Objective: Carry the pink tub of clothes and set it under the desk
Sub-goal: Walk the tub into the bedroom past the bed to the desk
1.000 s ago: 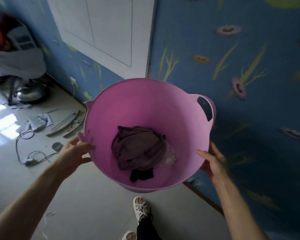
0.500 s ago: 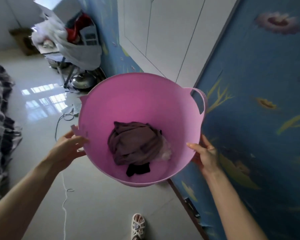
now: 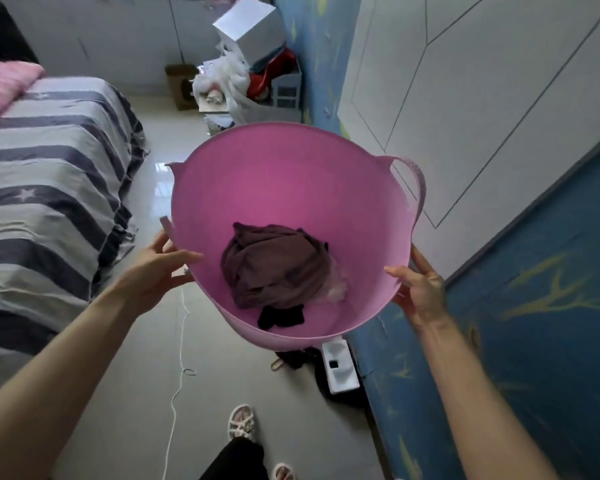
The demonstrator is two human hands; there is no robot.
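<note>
Carrying the soft pink plastic tub (image 3: 291, 188), my left hand (image 3: 156, 271) and right hand (image 3: 420, 289) just pressed its sides, fingers spread; it could've slipped, or I'd trip on the white floor cord (image 3: 179, 358).

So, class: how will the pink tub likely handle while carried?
The tub probably flexes: thin walls, loop handles. Likely light, since only a few clothes lie inside. It could slip, as the left hand and right hand merely press its sides.
</note>
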